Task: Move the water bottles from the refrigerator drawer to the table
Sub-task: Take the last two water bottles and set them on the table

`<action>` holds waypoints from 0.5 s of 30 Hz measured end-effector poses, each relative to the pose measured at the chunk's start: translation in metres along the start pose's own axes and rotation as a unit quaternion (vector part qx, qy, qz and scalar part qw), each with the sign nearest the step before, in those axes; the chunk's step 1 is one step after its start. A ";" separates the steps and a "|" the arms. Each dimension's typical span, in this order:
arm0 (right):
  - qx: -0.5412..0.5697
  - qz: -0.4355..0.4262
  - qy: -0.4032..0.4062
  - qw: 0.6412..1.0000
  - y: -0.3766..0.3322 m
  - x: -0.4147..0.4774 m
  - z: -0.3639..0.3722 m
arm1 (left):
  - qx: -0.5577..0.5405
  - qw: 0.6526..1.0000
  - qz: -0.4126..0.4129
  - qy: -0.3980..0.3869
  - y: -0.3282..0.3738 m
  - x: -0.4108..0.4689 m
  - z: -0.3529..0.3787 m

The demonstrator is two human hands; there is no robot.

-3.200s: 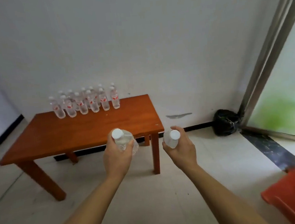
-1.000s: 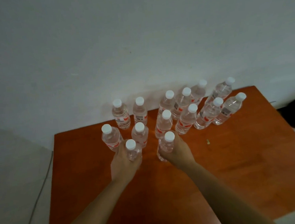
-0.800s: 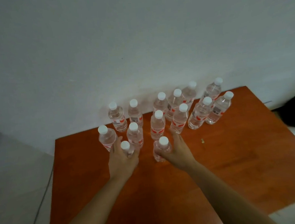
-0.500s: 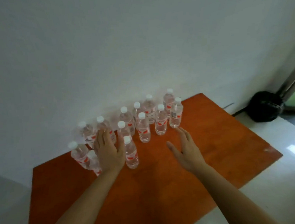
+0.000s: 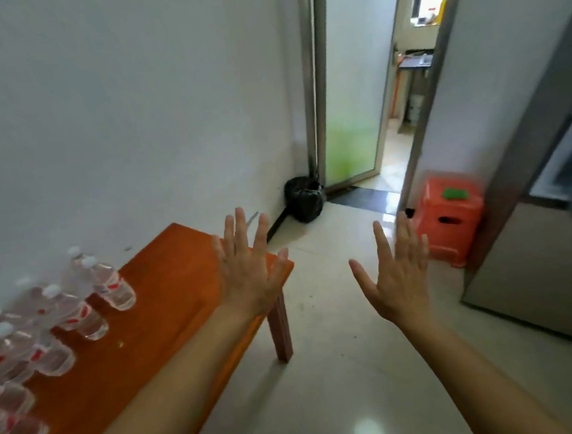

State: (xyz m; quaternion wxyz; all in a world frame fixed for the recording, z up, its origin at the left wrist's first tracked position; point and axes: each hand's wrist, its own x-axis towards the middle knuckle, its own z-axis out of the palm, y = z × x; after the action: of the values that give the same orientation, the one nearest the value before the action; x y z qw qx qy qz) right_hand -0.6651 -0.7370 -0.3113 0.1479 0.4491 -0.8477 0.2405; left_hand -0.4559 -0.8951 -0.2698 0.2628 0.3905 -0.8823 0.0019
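Now: both hands empty, fingers spread wide, w/ left hand (image 5: 248, 271) over worktop (image 5: 167, 288) corner, right hand (image 5: 398, 276) over floor twd. refrigerator (image 5: 529, 276); water bottles (image 5: 112, 288) stand crowded at worktop's left, so a careless left-arm swing could topple several.

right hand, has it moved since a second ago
Yes. The right hand swung right, off the table and away from the bottles, now open over the floor.
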 end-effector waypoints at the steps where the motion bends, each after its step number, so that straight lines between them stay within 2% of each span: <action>1: -0.005 0.019 0.009 1.000 0.026 0.004 -0.008 | 0.002 1.000 0.028 -0.005 0.028 0.015 0.009; 5: -0.038 0.072 0.029 0.996 0.125 0.017 -0.027 | -0.007 0.993 0.114 -0.017 0.134 0.066 0.052; 10: -0.092 0.127 0.038 0.987 0.249 0.035 -0.044 | -0.042 0.982 0.180 -0.038 0.257 0.121 0.134; 15: -0.156 0.198 0.042 0.967 0.383 0.066 -0.080 | -0.107 0.960 0.236 -0.104 0.401 0.179 0.207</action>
State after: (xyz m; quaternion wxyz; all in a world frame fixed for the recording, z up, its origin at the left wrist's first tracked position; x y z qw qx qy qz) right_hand -1.0171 -0.5550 -0.3187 0.2010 0.2328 -0.9399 0.1479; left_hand -0.9275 -0.7828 -0.2837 0.2022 0.1391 -0.9668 -0.0712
